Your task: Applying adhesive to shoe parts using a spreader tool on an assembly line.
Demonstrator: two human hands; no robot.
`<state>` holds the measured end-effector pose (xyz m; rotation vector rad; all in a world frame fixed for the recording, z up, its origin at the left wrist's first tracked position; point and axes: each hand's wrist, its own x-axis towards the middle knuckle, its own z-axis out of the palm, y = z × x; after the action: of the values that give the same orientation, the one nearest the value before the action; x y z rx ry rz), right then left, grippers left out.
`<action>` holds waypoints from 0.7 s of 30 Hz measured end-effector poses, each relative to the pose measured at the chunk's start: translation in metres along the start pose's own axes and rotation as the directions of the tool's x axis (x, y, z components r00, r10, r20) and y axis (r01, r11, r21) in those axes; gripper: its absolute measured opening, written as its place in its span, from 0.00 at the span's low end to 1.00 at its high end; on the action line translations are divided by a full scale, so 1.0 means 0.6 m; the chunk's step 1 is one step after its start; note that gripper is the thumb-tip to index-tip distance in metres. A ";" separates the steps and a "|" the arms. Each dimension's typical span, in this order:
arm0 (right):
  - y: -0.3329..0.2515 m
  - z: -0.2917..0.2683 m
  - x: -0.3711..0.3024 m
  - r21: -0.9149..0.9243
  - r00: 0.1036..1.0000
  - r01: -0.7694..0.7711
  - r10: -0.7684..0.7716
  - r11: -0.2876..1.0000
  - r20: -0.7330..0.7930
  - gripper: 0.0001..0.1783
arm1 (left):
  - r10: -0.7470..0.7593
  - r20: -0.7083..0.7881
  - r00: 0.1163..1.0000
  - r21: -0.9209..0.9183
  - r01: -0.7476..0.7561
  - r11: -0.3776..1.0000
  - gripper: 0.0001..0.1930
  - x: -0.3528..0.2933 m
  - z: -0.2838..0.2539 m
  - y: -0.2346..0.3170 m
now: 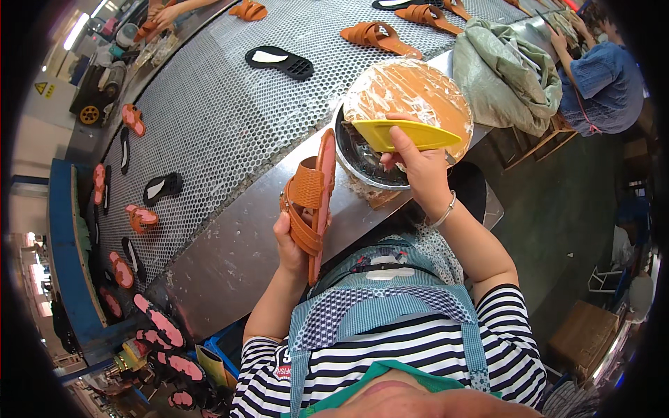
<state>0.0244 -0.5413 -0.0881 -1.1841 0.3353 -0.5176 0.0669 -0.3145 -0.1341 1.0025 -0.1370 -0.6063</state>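
My left hand [291, 245] grips an orange strapped sandal [311, 198], held on edge over the metal rim of the conveyor. My right hand [418, 167] holds a yellow plastic scraper [404, 134] over a round metal bowl [353, 155]. The bowl is partly covered by a disc wrapped in clear film [411, 94], orange-brown underneath.
A mesh conveyor belt [223, 111] carries several orange sandals [380, 36] and black soles [280, 61]. A grey-green sack [505, 70] lies to the right of the bowl. Another person [603, 76] in blue sits at far right. Pink-topped soles [164, 327] stand racked at lower left.
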 end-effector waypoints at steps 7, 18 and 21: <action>0.002 0.001 -0.031 0.000 0.988 0.011 -0.011 1.000 0.154 0.14 | -0.103 0.055 0.993 0.049 0.100 0.994 0.34 0.001 -0.009 -0.007; -0.026 -0.071 0.005 -0.618 0.897 0.378 -0.108 0.689 0.428 0.12 | -0.169 0.352 0.921 0.086 0.148 0.985 0.37 0.001 -0.114 0.104; -0.038 -0.053 0.002 -0.768 0.809 0.555 0.006 0.318 0.587 0.10 | -0.172 0.034 0.984 0.337 0.151 0.929 0.22 0.007 -0.161 0.109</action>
<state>0.0048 -0.5733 -0.0775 -2.5216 -0.1128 -0.2653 0.1341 -0.2189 -0.1335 1.3330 -0.2201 -0.7834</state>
